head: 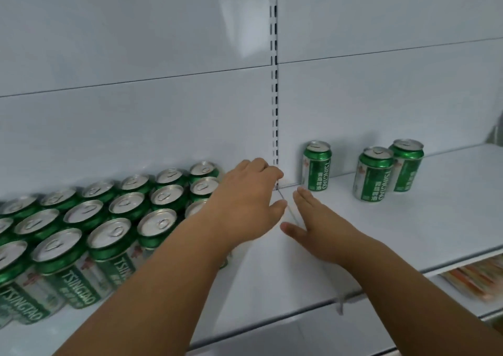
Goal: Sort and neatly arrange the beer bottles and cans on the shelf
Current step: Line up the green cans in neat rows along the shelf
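- Shelf (408,233): packed block of green Tsingtao cans (89,227) on L, 3 loose cans (377,173) upright on R.
- Left hand (245,200) curled at block's R edge; can't tell if it grips anything.
- Right hand (318,225) flat, fingers straight, holding nothing.

Both hands are reaching over the white shelf (381,233): the left hand (245,200) beside packed green cans (109,227), the right hand (321,225) lying flat.

The block of green cans (89,227) at eight o'clock is cut off by the left edge and partly hidden behind the left hand (245,200), whose fingertips are concealed, while orange packets (473,279) at four o'clock are blurred beyond identification.
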`<state>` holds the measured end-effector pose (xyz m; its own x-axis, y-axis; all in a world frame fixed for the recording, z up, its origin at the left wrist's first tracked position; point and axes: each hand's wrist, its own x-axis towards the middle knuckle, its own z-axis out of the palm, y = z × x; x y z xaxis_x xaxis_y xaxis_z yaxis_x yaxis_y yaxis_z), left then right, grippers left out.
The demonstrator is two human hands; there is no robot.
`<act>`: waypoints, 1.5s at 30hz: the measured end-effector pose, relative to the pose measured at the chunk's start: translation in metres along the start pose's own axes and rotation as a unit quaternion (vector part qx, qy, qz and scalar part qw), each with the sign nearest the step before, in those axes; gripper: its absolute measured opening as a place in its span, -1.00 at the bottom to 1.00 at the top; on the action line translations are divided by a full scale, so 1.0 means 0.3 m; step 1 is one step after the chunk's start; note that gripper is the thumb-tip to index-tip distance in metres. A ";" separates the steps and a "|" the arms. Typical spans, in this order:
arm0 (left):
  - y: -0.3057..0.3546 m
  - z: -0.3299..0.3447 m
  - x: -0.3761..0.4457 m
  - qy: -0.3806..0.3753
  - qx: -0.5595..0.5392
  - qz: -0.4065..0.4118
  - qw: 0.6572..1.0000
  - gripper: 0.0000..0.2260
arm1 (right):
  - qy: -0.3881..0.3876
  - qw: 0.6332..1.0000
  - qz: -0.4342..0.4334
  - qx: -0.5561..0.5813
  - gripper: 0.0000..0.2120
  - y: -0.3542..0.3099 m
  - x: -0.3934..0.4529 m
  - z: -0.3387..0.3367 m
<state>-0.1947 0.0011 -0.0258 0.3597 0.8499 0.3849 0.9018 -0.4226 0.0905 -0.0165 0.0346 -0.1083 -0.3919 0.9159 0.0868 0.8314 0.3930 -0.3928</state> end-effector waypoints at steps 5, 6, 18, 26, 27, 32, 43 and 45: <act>0.102 0.118 0.159 -0.009 -0.029 -0.023 0.999 -0.56 | 0.032 0.999 0.022 0.015 -0.27 0.174 0.030 -0.091; 0.119 0.141 0.196 -0.012 -0.028 -0.030 0.999 -0.56 | 0.048 0.998 0.025 0.025 -0.30 0.202 0.042 -0.103; 0.178 0.361 0.475 0.055 -0.139 -0.238 0.960 -0.30 | 0.055 0.966 0.005 0.251 -0.59 0.355 0.157 -0.129; 0.156 0.286 0.528 -0.016 -0.139 -0.246 0.959 -0.42 | 0.084 0.951 0.022 0.297 -0.71 0.381 0.168 -0.100; 0.147 0.262 0.530 -0.045 -0.131 -0.238 0.961 -0.43 | 0.087 0.950 0.024 0.300 -0.73 0.377 0.168 -0.093; 0.075 0.127 0.472 -0.121 -0.091 -0.173 0.973 -0.24 | 0.068 0.942 0.004 0.328 -0.58 0.277 0.177 -0.077; -0.183 -0.101 0.283 -0.186 0.041 -0.098 0.977 -0.47 | 0.008 0.939 -0.054 0.339 -0.60 -0.041 0.270 0.022; -0.217 -0.097 0.266 -0.180 0.059 -0.088 0.978 -0.48 | -0.007 0.931 -0.050 0.363 -0.57 -0.060 0.296 0.040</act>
<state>-0.2316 0.0873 0.0256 0.2375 0.9711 0.0233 0.9712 -0.2378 0.0119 -0.0708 0.1078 -0.1045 -0.4629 0.8744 0.1456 0.3081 0.3127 -0.8985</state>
